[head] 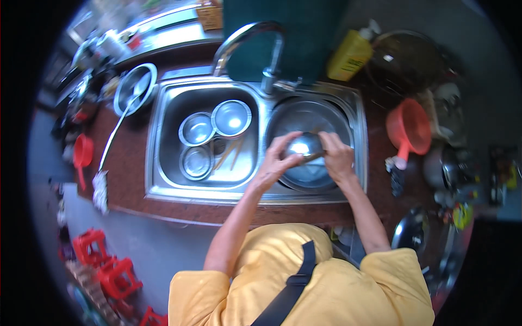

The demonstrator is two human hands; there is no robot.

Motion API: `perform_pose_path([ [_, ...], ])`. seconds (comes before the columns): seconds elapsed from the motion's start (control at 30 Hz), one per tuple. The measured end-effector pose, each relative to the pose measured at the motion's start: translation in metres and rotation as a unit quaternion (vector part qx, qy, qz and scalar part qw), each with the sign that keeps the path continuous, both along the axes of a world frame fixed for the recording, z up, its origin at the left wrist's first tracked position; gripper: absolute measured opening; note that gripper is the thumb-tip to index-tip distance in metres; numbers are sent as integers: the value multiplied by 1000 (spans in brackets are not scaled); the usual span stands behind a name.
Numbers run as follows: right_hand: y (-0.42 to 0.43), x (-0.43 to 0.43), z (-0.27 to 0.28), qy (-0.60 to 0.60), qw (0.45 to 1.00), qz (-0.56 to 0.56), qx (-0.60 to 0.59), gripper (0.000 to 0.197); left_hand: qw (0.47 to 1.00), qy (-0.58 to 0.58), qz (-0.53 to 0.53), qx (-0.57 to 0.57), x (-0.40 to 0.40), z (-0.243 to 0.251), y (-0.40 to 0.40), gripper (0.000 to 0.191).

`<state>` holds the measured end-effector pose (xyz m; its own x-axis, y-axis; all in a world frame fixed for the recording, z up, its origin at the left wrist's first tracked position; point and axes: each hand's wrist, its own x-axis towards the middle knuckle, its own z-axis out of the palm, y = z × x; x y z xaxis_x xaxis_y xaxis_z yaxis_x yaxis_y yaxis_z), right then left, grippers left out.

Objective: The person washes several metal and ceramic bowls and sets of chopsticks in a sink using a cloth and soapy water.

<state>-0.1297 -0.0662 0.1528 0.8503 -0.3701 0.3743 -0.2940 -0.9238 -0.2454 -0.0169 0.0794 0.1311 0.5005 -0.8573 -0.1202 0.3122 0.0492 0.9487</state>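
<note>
Over the right sink basin, my left hand (281, 157) grips one side of a shiny metal bowl (301, 147). My right hand (337, 157) is at the bowl's other side, its fingers curled at the rim; something small there is blurred. Below them a large round metal basin (285, 116) with water fills the right sink. Three metal bowls, an upper one (231, 118), a middle one (197, 129) and a lower one (196, 162), lie in the left sink with wooden chopsticks (228, 157) beside them.
A chrome faucet (268, 79) rises behind the sinks. To the right stand a yellow pump bottle (350, 55) and a red plastic dipper (409, 126). On the left are a pale-rimmed bowl (154, 79) with a long-handled ladle (112, 136) and a small red dipper (83, 150). Red stools (118, 277) stand on the floor.
</note>
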Motion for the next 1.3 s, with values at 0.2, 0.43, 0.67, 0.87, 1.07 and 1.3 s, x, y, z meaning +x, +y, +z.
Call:
perform_pose_path([
  [0.2,21,22,2,-71,997,-17,-34,11,988,-150,-11,16,24,19,12,58],
  [0.43,49,32,17,-34,995,-67,-70,11,988,-134,-80,-12,54,15,31,64],
  [0.67,67,53,19,-15,991,-84,-107,14,987,-155,-36,3,63,14,33,58],
  [0.87,70,73,15,20,989,-51,-137,16,976,-184,-16,114,75,21,32,51],
  [1.07,70,83,8,42,990,-34,-131,14,993,-94,-25,73,90,9,40,53],
  [1.3,67,83,3,9,998,-33,-54,12,998,-60,-18,12,93,1,51,50],
])
